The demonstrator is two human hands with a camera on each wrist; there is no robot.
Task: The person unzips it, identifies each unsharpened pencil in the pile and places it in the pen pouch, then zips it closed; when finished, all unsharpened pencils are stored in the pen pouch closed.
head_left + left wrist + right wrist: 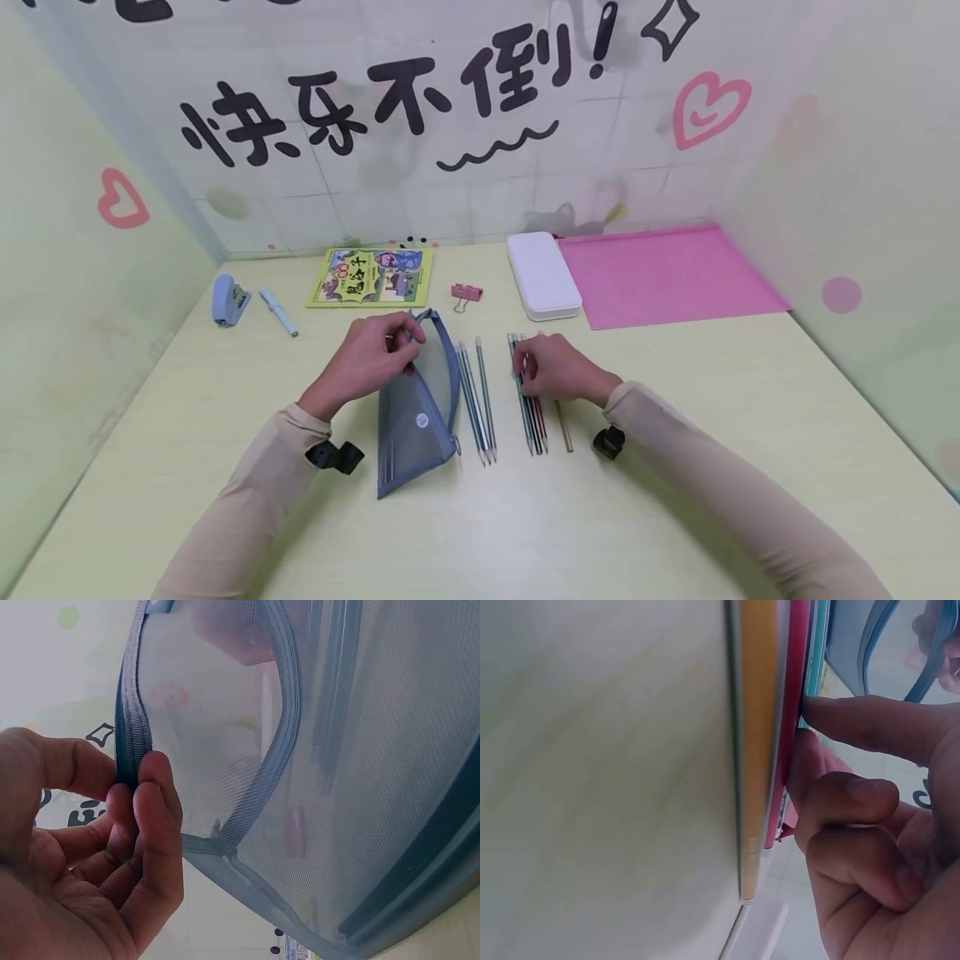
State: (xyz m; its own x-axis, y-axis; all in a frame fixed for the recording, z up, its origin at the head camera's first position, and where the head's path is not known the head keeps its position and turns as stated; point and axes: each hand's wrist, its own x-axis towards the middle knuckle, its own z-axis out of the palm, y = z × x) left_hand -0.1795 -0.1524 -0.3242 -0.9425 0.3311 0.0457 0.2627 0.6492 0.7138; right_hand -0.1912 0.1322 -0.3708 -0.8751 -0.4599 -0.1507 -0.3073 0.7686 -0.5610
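Beige sleeves, seemingly black wrist mounts

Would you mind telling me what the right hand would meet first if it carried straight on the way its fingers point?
Probably the loose pencils lying left of the right hand, then the mesh pouch; depth is hard to judge.
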